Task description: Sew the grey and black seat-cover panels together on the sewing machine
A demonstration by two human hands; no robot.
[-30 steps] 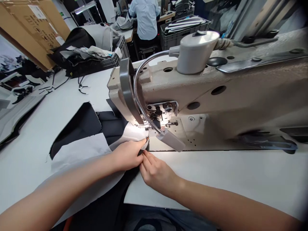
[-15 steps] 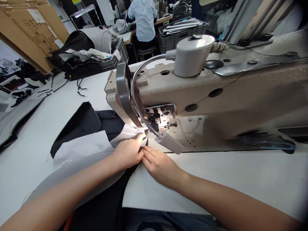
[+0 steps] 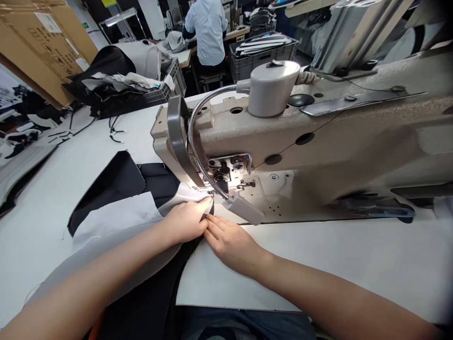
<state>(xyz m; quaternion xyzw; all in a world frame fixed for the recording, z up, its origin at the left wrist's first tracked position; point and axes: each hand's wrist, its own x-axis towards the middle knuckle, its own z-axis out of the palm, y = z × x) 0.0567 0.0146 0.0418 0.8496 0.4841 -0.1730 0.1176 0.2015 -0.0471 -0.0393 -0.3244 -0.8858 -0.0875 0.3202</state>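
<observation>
Both the left hand [image 3: 186, 221] and right hand [image 3: 229, 242] pinch, apparently, the edge of layered grey and black fabric pieces [image 3: 120, 215] just before the beige industrial sewing machine [image 3: 283, 137].

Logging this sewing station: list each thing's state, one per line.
left hand: pinching the grey fabric edge
right hand: fingertips pressing the same edge
grey fabric: flat, over dark fabric
sewing machine: fabric at its foot
lamp: lit
</observation>
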